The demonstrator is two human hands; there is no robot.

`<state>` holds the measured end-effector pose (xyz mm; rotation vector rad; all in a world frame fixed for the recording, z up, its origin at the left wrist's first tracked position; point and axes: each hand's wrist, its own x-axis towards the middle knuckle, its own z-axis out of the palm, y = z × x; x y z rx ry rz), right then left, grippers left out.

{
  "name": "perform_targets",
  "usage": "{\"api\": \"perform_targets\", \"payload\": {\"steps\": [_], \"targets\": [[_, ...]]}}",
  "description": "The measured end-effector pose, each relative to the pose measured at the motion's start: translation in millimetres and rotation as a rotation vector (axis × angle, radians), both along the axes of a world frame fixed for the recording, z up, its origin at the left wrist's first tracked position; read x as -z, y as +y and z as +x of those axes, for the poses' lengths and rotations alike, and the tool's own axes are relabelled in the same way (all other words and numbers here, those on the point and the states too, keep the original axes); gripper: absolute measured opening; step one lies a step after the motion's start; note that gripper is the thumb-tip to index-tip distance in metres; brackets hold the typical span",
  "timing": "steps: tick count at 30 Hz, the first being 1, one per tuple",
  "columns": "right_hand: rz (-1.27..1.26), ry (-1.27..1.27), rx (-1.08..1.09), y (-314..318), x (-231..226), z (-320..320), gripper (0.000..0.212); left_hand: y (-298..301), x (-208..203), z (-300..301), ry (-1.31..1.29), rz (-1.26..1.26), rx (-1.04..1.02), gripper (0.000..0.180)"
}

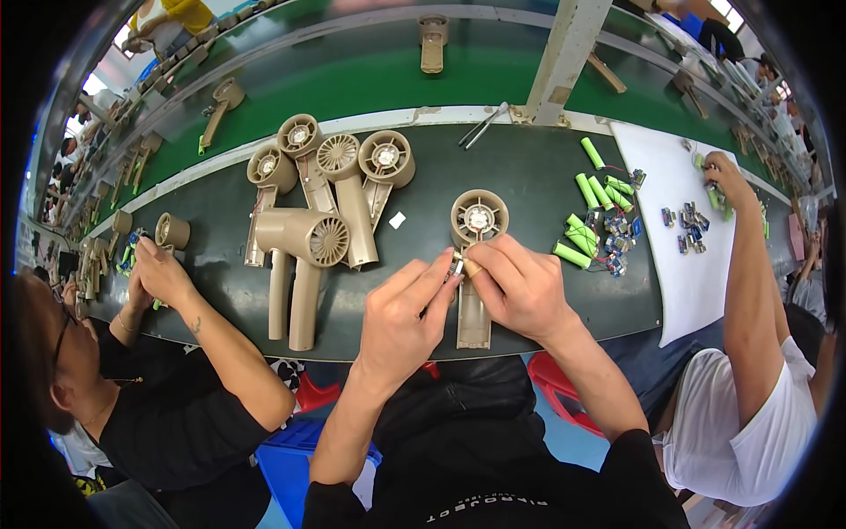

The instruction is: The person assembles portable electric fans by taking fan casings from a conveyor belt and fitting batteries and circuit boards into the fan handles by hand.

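A tan handheld fan housing (474, 328) lies in front of me, its round fan head (479, 217) pointing away and its open handle toward me. Over the upper handle, my left hand (401, 309) is closed, pinching a small circuit board (456, 265) between thumb and fingertips. My right hand (522, 287) is closed beside it, fingertips pressed together just below the fan head. Whatever those fingertips hold is hidden; thin wires may be there, but they are too small to make out.
Several tan fan housings and shells (304, 238) stand and lie at left. Green battery cells (582, 236) with wired circuit boards (621, 242) are at right, beside a white sheet (648, 194). Tweezers (484, 126) lie at the back, before a green conveyor (352, 75). Co-workers sit on both sides.
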<state>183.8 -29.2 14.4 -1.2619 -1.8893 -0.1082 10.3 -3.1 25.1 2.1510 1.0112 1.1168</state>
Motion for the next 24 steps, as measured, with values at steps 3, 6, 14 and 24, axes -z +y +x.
{"api": "perform_targets", "payload": {"steps": [3, 6, 14, 24], "targets": [[0.004, 0.014, 0.001, 0.7, 2.2, -1.2, 0.016, -1.0, 1.7, -0.1, 0.014, 0.009, 0.004, 0.030], [0.008, 0.028, 0.008, -0.7, 1.9, -3.5, 0.015, -2.2, 4.8, 0.6, -0.005, 0.022, 0.004, 0.031], [0.003, 0.037, -0.010, -0.2, 1.2, 1.6, 0.016, 6.8, 4.2, -2.8, 0.027, 0.042, 0.096, 0.033], [-0.163, 0.322, 0.046, -9.5, -9.7, 3.9, 0.031, -9.8, 5.0, 14.7, -0.052, -0.241, -0.032, 0.026]]}}
